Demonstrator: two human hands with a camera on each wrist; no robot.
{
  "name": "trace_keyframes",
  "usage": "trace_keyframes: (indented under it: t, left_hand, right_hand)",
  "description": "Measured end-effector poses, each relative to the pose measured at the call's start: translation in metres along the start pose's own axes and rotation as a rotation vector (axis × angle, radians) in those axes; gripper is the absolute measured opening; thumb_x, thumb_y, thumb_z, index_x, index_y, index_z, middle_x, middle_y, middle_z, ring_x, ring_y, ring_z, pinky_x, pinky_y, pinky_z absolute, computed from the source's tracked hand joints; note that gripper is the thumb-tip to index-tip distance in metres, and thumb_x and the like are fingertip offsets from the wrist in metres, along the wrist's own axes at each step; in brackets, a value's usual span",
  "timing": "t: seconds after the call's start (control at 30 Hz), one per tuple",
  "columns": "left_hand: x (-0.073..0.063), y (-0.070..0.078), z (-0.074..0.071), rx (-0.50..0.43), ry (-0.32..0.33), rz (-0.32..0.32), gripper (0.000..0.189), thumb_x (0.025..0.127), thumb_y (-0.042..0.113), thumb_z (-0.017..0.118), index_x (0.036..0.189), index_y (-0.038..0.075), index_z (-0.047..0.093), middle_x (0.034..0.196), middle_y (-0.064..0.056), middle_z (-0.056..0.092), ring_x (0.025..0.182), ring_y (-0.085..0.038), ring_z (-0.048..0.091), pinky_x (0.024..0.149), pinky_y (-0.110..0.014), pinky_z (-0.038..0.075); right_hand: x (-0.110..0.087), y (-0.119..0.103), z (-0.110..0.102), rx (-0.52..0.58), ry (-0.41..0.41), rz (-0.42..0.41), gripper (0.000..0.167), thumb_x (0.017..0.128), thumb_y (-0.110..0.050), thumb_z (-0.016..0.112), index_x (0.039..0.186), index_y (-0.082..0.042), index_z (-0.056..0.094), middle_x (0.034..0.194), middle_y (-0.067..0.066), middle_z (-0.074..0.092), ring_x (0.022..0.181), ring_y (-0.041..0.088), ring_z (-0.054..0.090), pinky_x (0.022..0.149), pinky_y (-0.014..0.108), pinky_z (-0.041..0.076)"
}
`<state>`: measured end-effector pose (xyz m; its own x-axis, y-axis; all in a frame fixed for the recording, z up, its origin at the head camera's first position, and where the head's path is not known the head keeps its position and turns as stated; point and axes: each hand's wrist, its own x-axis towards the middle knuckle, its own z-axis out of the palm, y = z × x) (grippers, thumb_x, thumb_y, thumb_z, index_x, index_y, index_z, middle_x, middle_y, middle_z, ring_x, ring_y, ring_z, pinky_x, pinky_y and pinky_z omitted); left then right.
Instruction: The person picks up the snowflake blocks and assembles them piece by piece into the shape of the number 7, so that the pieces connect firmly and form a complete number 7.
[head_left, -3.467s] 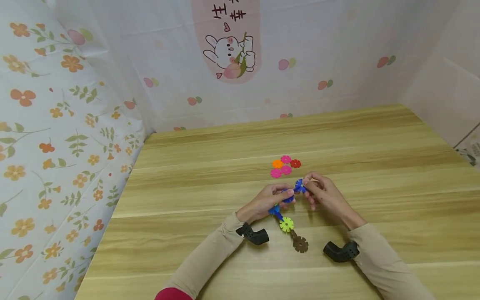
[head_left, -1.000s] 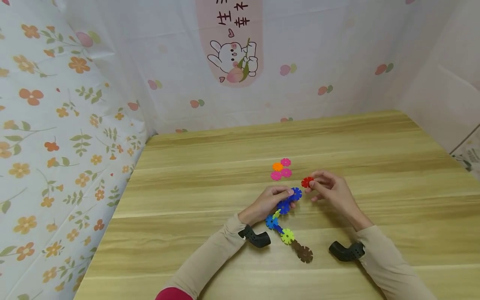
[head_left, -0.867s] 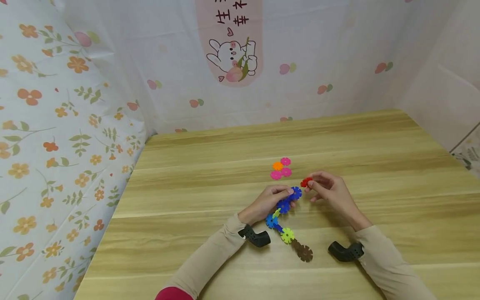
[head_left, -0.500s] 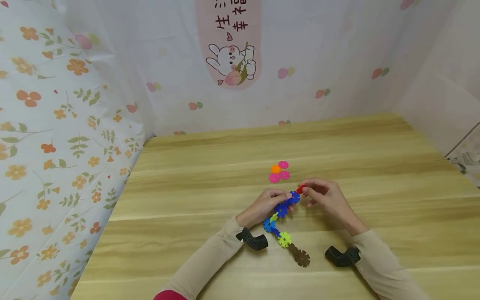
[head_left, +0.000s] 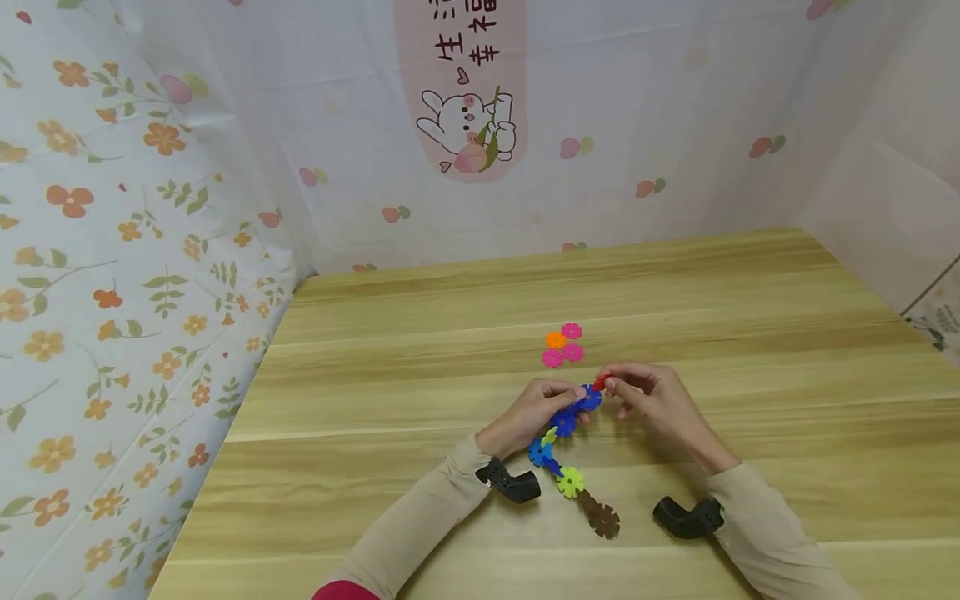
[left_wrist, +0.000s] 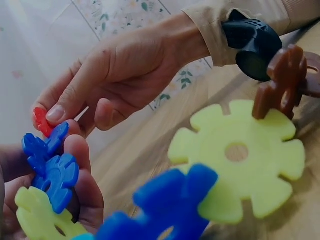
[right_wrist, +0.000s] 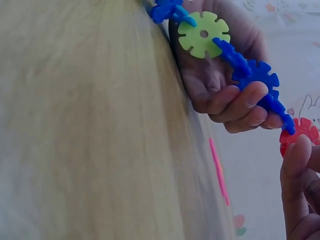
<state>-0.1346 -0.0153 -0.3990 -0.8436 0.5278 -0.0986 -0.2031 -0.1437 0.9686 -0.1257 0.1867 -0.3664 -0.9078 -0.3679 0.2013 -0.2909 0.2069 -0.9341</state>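
Observation:
My left hand [head_left: 525,417] pinches the upper end of a chain of slotted snowflake discs, thumb over a blue disc [head_left: 592,397]. From there the chain runs toward me through more blue and a yellow-green disc [head_left: 570,482] to a brown disc [head_left: 604,521] at its near end. Between thumb and forefinger, my right hand [head_left: 663,408] holds a red snowflake disc [right_wrist: 300,132]. The red disc's edge meets the outermost blue disc, as the right wrist view shows, the two set at an angle. Part of the red disc is hidden behind the right fingertips.
Beyond the hands, a small group of loose discs lies flat on the wooden table [head_left: 420,333]: an orange disc [head_left: 556,340] among several pink ones, such as the pink disc [head_left: 572,331]. A patterned cloth [head_left: 337,125] hangs behind the table and along its left side.
Earlier the right hand was at a blue disc on the chain and the red disc lay by the pink ones. The right hand has since picked it up and brought it against the blue end.

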Motion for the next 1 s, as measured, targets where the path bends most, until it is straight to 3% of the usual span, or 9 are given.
trace_keyframes:
  t: [0.17, 0.33, 0.57, 0.77, 1.0]
  left_hand:
    - [-0.002, 0.002, -0.002, 0.030, 0.003, 0.005, 0.030, 0.097, 0.007, 0.048, 0.109, -0.018, 0.057, 0.072, 0.000, 0.063, 0.069, -0.008, 0.060, 0.066, -0.019, 0.050]
    - [-0.002, 0.003, -0.001, 0.041, -0.013, 0.010, 0.031, 0.098, 0.009, 0.047, 0.108, -0.020, 0.055, 0.072, 0.001, 0.062, 0.069, -0.008, 0.060, 0.064, -0.019, 0.048]
    - [-0.002, 0.000, 0.000, 0.028, 0.012, 0.025, 0.031, 0.097, 0.007, 0.047, 0.107, -0.021, 0.055, 0.070, 0.002, 0.062, 0.068, -0.008, 0.059, 0.064, -0.020, 0.048]
    - [-0.005, -0.001, -0.001, 0.022, -0.012, 0.017, 0.032, 0.097, 0.010, 0.048, 0.107, -0.020, 0.056, 0.073, 0.001, 0.062, 0.070, -0.010, 0.060, 0.066, -0.020, 0.047]
    - [-0.003, 0.000, -0.001, -0.079, -0.059, -0.005, 0.038, 0.097, 0.021, 0.047, 0.112, -0.014, 0.052, 0.085, -0.004, 0.062, 0.069, -0.011, 0.059, 0.064, -0.020, 0.048]
  right_hand:
    - [0.001, 0.000, 0.000, 0.000, -0.041, -0.025, 0.020, 0.093, 0.000, 0.054, 0.110, 0.009, 0.061, 0.100, 0.022, 0.063, 0.055, 0.026, 0.058, 0.049, 0.033, 0.051]
    - [-0.001, 0.000, 0.001, 0.004, -0.022, -0.050, 0.018, 0.092, 0.003, 0.054, 0.106, 0.010, 0.062, 0.096, 0.021, 0.063, 0.052, 0.023, 0.057, 0.046, 0.033, 0.050]
    - [-0.002, 0.002, 0.008, -0.004, 0.020, -0.089, 0.017, 0.091, 0.004, 0.055, 0.104, 0.011, 0.062, 0.095, 0.022, 0.064, 0.066, 0.026, 0.063, 0.054, 0.032, 0.054]
    - [-0.004, 0.002, 0.009, 0.038, 0.011, -0.043, 0.020, 0.092, 0.000, 0.055, 0.107, 0.011, 0.061, 0.098, 0.024, 0.063, 0.069, 0.028, 0.065, 0.059, 0.035, 0.054]
    - [0.005, -0.006, 0.005, -0.140, -0.017, -0.020, 0.018, 0.091, -0.008, 0.060, 0.104, 0.002, 0.067, 0.096, 0.012, 0.067, 0.072, 0.022, 0.064, 0.062, 0.031, 0.054]
